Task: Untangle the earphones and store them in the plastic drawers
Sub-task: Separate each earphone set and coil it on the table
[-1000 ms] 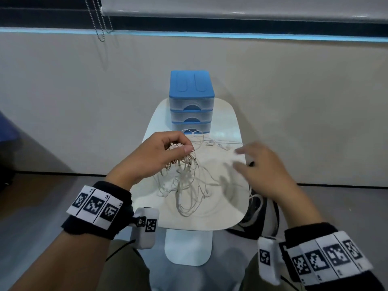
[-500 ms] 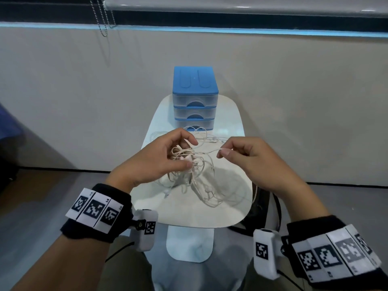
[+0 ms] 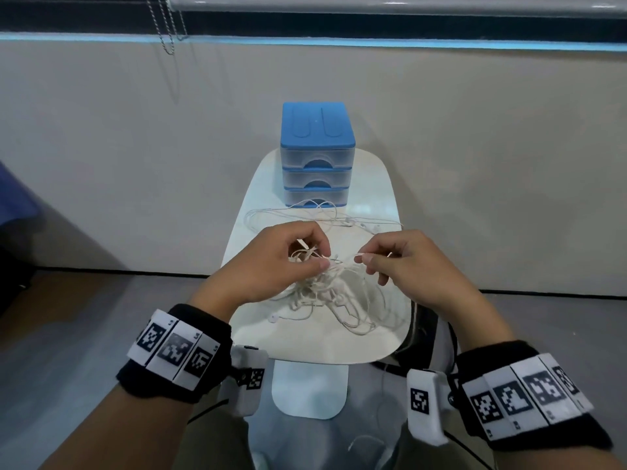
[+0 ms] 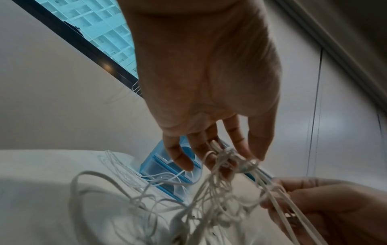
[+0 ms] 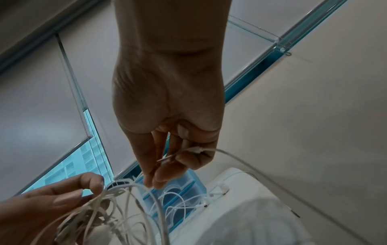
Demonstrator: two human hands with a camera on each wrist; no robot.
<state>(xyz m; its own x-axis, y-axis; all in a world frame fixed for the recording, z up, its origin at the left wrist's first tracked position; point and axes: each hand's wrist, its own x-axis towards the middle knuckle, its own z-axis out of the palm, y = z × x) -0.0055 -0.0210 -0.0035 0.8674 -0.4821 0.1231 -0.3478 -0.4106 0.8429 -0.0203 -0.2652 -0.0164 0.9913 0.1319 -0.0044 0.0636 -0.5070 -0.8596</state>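
A tangle of off-white earphone cords (image 3: pixel 334 293) lies in the middle of the small white table (image 3: pixel 305 344), partly lifted. My left hand (image 3: pixel 288 259) pinches a bundle of the cords (image 4: pixel 228 159) at the knot's top. My right hand (image 3: pixel 393 257) pinches a single cord end (image 5: pixel 196 150) just to the right of it. A second, thinner white earphone (image 3: pixel 353 223) lies loose on the table behind my hands. The blue-topped plastic drawer unit (image 3: pixel 317 154) stands at the table's far end, its three clear drawers closed.
The table is narrow, with a beige wall close behind it. Grey floor lies on both sides. A black and white bag (image 3: pixel 431 337) sits on the floor under the table's right edge. Blind cords (image 3: pixel 166 25) hang at the upper left.
My right hand has come in from the right side of the table and taken hold of a cord. Both hands have lifted the knot slightly and drawn close together.
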